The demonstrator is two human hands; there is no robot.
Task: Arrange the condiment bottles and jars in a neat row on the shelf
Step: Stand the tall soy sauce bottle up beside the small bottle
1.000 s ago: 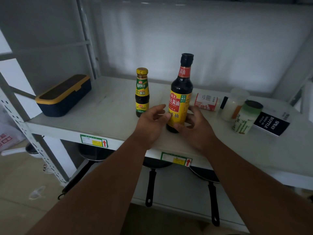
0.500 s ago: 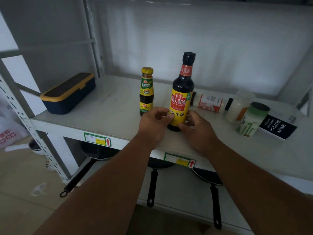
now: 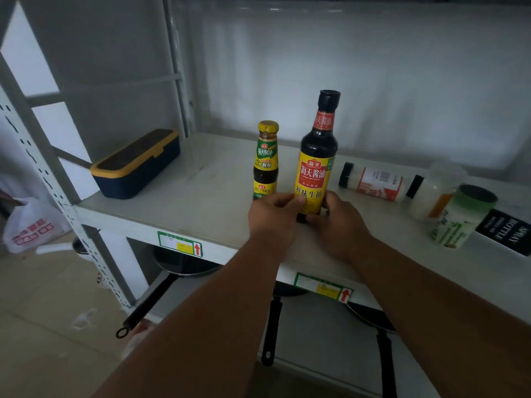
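Note:
A tall dark soy sauce bottle (image 3: 315, 156) with a yellow label stands upright on the white shelf (image 3: 201, 191). My left hand (image 3: 273, 216) and my right hand (image 3: 339, 222) both grip its base from either side. Just left of it stands a smaller oyster sauce bottle (image 3: 265, 159) with a yellow cap. To the right, a white bottle with a red label (image 3: 373, 180) lies on its side. Beyond it are a clear jar (image 3: 434, 193) and a green bamboo-print jar (image 3: 462, 216).
A navy box with a yellow rim (image 3: 135, 165) sits at the shelf's left end. A black "spray bottle" box (image 3: 508, 231) lies at the far right. Pans with black handles (image 3: 270, 328) rest on the lower shelf. A plastic bag (image 3: 28, 225) is on the floor at left.
Both hands have slid the soy sauce bottle slightly back and left, closer to the oyster sauce bottle. The camera has shifted a little.

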